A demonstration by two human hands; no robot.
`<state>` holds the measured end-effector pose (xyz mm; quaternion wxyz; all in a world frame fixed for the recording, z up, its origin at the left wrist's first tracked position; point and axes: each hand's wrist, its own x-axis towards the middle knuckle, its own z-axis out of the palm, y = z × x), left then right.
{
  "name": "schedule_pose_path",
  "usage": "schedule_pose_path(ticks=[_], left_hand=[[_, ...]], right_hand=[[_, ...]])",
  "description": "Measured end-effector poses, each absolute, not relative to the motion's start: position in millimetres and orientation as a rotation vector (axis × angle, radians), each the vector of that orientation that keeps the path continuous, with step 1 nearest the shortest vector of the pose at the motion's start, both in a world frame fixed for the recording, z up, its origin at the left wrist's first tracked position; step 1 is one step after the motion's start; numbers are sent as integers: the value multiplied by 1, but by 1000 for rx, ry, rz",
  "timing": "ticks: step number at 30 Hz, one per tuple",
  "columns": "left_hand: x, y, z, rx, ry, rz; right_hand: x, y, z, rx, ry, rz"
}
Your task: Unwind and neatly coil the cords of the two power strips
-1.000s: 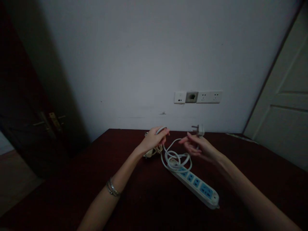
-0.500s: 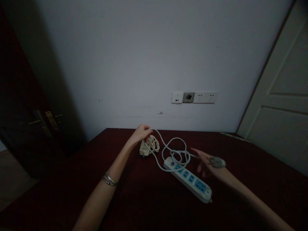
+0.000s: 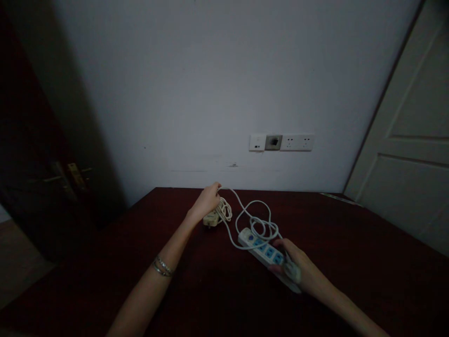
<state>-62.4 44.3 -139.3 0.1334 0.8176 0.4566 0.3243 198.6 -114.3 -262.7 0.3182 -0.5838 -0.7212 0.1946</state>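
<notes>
My left hand is closed on a loop of white power cord at the table's far side. Beneath it lies a cream power strip with its own bundled cord, partly hidden by the hand. A white power strip with blue sockets lies slantwise in the middle, tangled coils of the white cord over its far end. Across its near end is my right hand, thumb and fingers on opposite sides of the strip. A pale, blurred shape, seemingly the cord's plug, is at this hand.
The dark red table meets a pale wall. Wall sockets sit above the table's back edge. A white panelled door stands at right, and a dark door with a handle at left.
My right hand has moved left and down onto the near end of the white strip, and the plug has come with it. The left hand has shifted slightly, still pinching the cord.
</notes>
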Motion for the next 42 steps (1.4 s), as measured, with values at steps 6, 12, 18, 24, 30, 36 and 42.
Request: schedule_pose_path(ticks=[6,12,18,24,30,36,42], left_hand=[[-42,26,-158,2754,1611,812],[-13,5,-174,3031,1649,648],[-13,24,-186,2883,1673,701],[-19,25,-190,2915,1677,703],[-9,-1,-179,3005,1199,497],[-3,0,-191,2872,714,-23],[-1,10,-206,2908,664,-37]], right_hand=[[186,-120,-266,-1673,-1931,434],[184,-119,-270,-1702,-1934,363],[183,-120,-270,-1705,-1935,318],[181,-121,-269,-1717,-1931,286],[180,-116,-270,-1707,-1885,254],[177,-114,-268,-1694,-1877,317],[181,-112,-267,-1620,-1887,457]])
